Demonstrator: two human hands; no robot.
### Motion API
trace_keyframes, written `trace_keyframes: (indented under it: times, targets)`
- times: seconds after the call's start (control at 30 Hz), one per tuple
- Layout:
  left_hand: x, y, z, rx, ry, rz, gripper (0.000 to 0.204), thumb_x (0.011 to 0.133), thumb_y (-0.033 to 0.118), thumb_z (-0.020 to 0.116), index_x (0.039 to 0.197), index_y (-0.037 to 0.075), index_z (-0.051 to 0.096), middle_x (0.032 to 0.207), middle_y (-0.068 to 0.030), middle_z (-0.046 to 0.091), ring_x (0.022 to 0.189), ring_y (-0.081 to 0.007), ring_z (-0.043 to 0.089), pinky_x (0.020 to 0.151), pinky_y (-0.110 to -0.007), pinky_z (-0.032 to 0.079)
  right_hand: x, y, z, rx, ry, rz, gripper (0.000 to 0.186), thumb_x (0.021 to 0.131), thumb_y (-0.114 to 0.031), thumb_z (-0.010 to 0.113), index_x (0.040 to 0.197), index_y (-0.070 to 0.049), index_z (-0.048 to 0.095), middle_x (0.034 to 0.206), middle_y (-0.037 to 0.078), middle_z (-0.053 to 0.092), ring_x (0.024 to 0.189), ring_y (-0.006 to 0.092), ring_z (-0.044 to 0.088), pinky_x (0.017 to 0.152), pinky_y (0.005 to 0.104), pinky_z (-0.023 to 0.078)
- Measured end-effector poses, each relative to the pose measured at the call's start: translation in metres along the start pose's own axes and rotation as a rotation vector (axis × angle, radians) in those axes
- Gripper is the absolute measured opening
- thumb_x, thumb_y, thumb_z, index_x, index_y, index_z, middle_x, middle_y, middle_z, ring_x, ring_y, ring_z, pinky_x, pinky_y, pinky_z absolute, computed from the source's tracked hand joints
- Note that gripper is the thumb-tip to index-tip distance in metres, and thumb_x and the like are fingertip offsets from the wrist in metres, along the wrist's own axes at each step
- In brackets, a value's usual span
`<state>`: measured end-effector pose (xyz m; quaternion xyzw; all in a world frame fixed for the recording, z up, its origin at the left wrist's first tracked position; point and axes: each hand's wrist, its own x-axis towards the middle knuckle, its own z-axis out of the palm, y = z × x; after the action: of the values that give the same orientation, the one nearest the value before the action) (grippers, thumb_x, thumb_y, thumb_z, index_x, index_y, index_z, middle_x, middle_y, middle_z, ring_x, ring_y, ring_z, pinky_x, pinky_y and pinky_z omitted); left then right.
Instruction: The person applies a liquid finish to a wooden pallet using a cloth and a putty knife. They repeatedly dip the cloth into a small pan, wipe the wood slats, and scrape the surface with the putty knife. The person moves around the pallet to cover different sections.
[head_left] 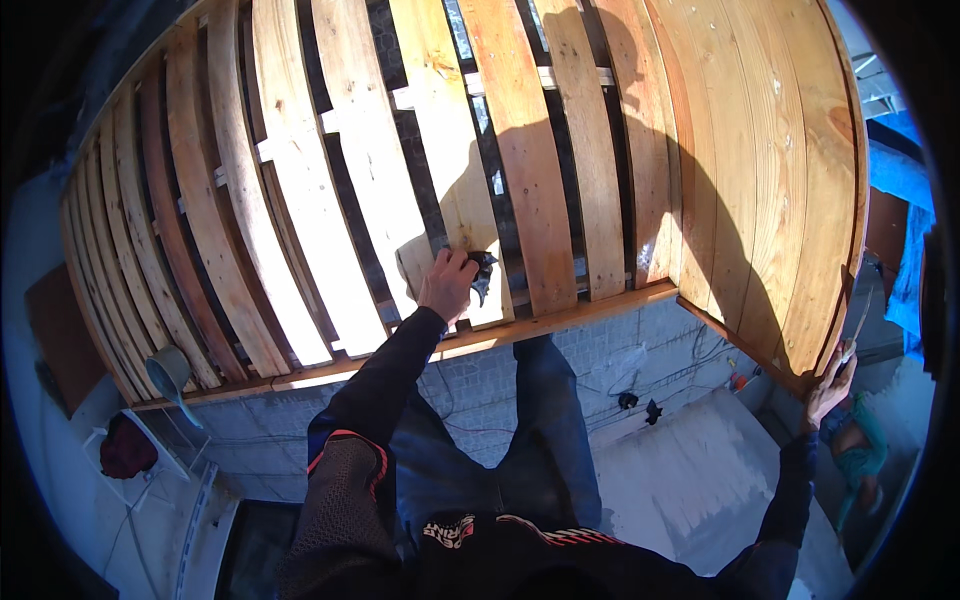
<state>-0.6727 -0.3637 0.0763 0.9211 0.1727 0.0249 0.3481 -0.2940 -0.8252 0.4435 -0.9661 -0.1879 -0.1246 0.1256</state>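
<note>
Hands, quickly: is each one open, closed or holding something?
Left hand: closed on a black object.
Right hand: seemingly closed on a thin tool.

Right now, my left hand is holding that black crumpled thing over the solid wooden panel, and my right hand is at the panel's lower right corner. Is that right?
Not quite: the head view shows your left hand holding the black crumpled thing over the gapped wooden slats, not the solid panel. Your right hand is at the panel's lower right corner, as you said.
</note>
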Motion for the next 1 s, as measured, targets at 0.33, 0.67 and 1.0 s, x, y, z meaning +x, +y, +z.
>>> trace_keyframes:
  times: [0.33, 0.67, 1.0]
  targets:
    - [0.13, -0.056, -0.041, 0.005, 0.517, -0.447, 0.016, 0.079, 0.011, 0.067, 0.095, 0.009, 0.063, 0.09, -0.013, 0.066, 0.087, -0.0349, 0.064, 0.077, -0.045, 0.051, 0.011, 0.012, -0.012, -0.253, -0.075, -0.277, 0.049, 0.102, -0.041, 0.044, 0.127, -0.001, 0.058, 0.125, 0.018, 0.06, 0.114, 0.0311, 0.059, 0.098, 0.0372, 0.043]
    - [-0.05, 0.038, 0.001, -0.091, -0.093, -0.265, 0.031, 0.07, -0.002, 0.068, 0.097, 0.007, 0.056, 0.092, -0.0123, 0.057, 0.094, -0.0328, 0.059, 0.079, -0.042, 0.053, 0.007, 0.007, -0.007, -0.062, -0.055, -0.068, 0.039, 0.102, -0.027, 0.047, 0.126, 0.002, 0.058, 0.124, 0.014, 0.063, 0.114, 0.0234, 0.06, 0.101, 0.0333, 0.041]
    - [-0.039, -0.006, -0.008, -0.683, -0.588, -0.381, 0.042, 0.073, 0.006, 0.079, 0.112, 0.003, 0.063, 0.098, -0.0127, 0.07, 0.093, -0.0244, 0.068, 0.085, -0.035, 0.051, -0.018, -0.095, 0.025, -0.136, 0.196, -0.361, 0.029, 0.099, -0.018, 0.057, 0.116, 0.005, 0.059, 0.096, 0.014, 0.058, 0.087, 0.0265, 0.059, 0.08, 0.035, 0.047]
